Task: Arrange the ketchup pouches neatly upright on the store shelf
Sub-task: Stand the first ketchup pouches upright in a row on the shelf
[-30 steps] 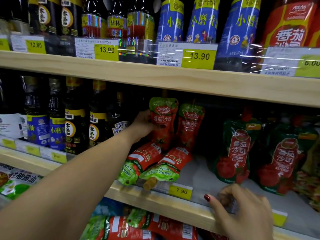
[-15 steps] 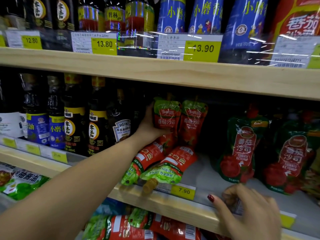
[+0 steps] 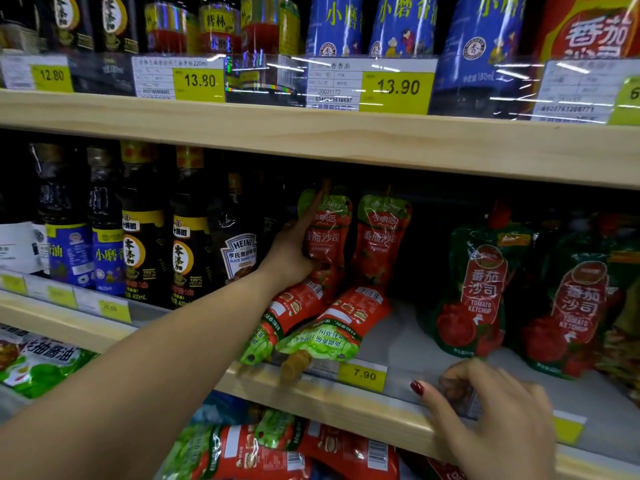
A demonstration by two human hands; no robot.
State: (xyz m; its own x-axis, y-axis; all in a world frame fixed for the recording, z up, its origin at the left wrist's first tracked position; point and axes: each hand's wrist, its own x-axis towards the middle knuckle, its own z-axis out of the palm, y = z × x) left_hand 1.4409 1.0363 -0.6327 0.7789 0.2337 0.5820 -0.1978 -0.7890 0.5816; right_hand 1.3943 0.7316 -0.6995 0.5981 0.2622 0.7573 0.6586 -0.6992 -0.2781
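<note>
The left hand (image 3: 294,251) has slid up the upright ketchup pouch (image 3: 327,230) and grips it, the right hand (image 3: 491,410) rests half-curled on the shelf edge (image 3: 311,393), two pouches (image 3: 332,320) lie flat.

Left of my left hand: a Heinz black pepper sauce bottle (image 3: 239,254), then dark soy sauce bottles (image 3: 145,251).
Above both hands: I see blue sesame oil bottles (image 3: 403,26) on the upper shelf, behind yellow price tags (image 3: 396,90).
Lower left, below my forearm: a green soy sauce pouch (image 3: 41,365).
</note>
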